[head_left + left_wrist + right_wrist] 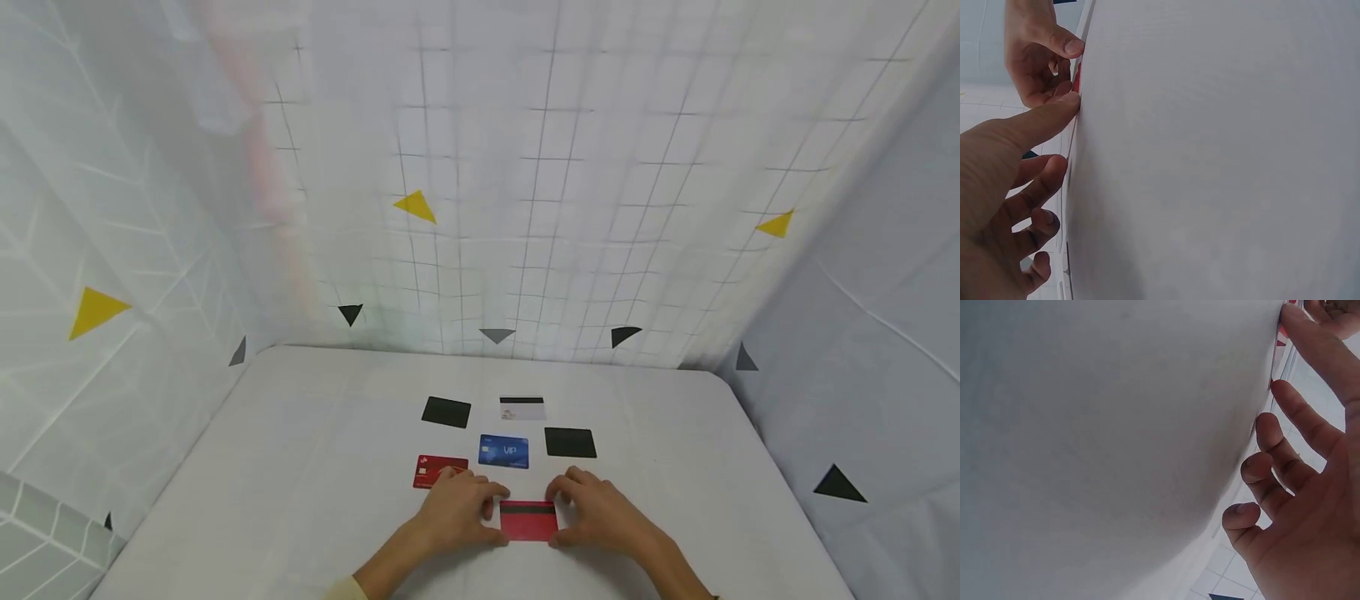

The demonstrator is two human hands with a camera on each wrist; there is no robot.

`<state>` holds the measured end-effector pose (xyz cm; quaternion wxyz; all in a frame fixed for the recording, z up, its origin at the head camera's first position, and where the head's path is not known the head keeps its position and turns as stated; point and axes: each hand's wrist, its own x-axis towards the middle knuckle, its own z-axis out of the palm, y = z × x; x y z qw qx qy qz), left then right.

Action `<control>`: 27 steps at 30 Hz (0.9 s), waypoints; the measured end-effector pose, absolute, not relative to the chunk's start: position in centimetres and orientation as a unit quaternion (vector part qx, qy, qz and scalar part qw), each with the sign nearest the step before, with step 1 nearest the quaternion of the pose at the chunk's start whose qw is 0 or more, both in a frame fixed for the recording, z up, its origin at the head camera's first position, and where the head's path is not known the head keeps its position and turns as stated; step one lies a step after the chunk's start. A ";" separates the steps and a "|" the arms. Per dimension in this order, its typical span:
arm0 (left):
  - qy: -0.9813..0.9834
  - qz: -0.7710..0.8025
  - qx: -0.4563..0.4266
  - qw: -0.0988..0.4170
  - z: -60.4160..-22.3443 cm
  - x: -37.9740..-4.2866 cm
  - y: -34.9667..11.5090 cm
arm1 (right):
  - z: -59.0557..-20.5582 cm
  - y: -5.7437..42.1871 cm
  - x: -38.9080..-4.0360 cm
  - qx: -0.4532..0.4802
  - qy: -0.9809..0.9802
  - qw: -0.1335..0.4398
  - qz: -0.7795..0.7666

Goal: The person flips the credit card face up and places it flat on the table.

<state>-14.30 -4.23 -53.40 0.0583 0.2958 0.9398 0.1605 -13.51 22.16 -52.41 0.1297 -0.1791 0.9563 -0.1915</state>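
1. pinching the red magnetic-stripe card (528,524), the left hand (459,515) sets thumb and forefinger at its left corners.
2. the right hand (606,523) grips the opposite end likewise, the card lying flat on the surface (300,483) between both hands, dark stripe along the far edge.
3. just beyond the left hand's knuckles sits a red chip card (431,473), partly hidden.
4. past the gap between the hands lies a blue vip chip card (503,451), with a black card (571,442) to its right.
5. farthest out are a second black card (446,412) and a white magnetic-stripe card (522,410).
6. behind the surface hangs a white gridded sheet (480,208) with yellow triangles (418,207).
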 end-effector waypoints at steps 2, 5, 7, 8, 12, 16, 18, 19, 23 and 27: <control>0.940 0.159 0.296 0.058 -53.5 -14.3 -4.2 | -52.4 22.1 -13.5 -0.178 0.956 0.133 -0.191; 0.940 0.158 0.296 0.059 -53.6 -14.3 -4.1 | -52.4 22.0 -13.6 -0.176 0.956 0.139 -0.191; 0.940 0.160 0.295 0.062 -53.6 -14.3 -4.1 | -52.4 22.0 -13.6 -0.173 0.955 0.144 -0.192; 0.940 0.161 0.295 0.063 -53.6 -14.3 -4.1 | -52.4 22.0 -13.6 -0.171 0.955 0.146 -0.194; 0.938 0.163 0.300 0.065 -53.4 -14.3 -4.1 | -52.6 22.0 -13.6 -0.168 0.953 0.150 -0.202; 0.936 0.158 0.310 0.063 -53.3 -14.3 -4.2 | -52.6 22.0 -13.6 -0.173 0.951 0.149 -0.207; 0.935 0.157 0.311 0.066 -53.3 -14.3 -4.2 | -52.6 21.9 -13.5 -0.174 0.951 0.148 -0.208; 0.935 0.158 0.311 0.068 -53.3 -14.3 -4.2 | -52.6 21.9 -13.5 -0.174 0.951 0.148 -0.209; 0.935 0.162 0.306 0.078 -53.2 -14.2 -4.1 | -52.4 21.9 -13.4 -0.173 0.951 0.147 -0.210; 0.935 0.161 0.306 0.078 -53.2 -14.3 -4.1 | -52.3 21.9 -13.5 -0.173 0.953 0.147 -0.203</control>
